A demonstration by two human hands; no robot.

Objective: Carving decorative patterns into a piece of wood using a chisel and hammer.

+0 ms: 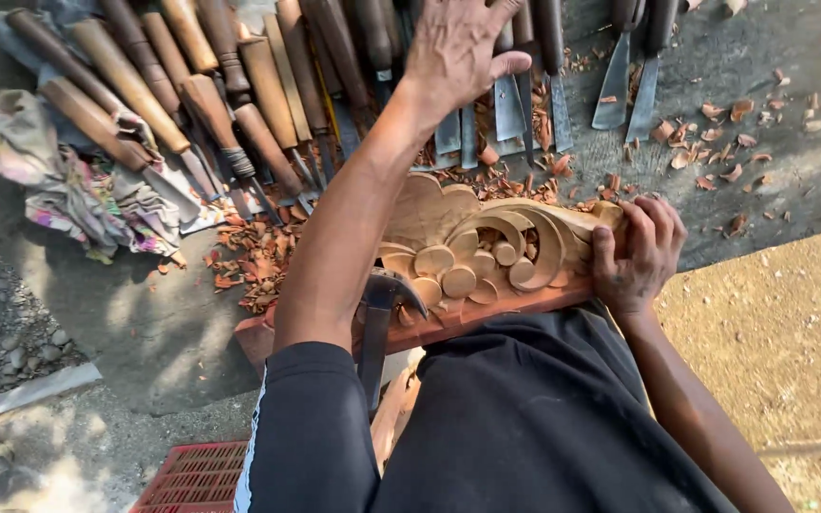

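While the right hand grips the end of the carved wood panel at the table's near edge, the left hand, fingers spread and empty, reaches over the row of chisels along the far edge. Choosing a tool seems the step; next calls for closing on one handle.

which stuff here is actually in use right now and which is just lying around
In use:
carved wood panel, gripped by right hand
chisels, left hand reaching over them
clamp at the panel's edge

Lying about:
crumpled cloth
wood chips
red crate

carved wood panel | pale scrollwork | flat on bench edge | right end gripped
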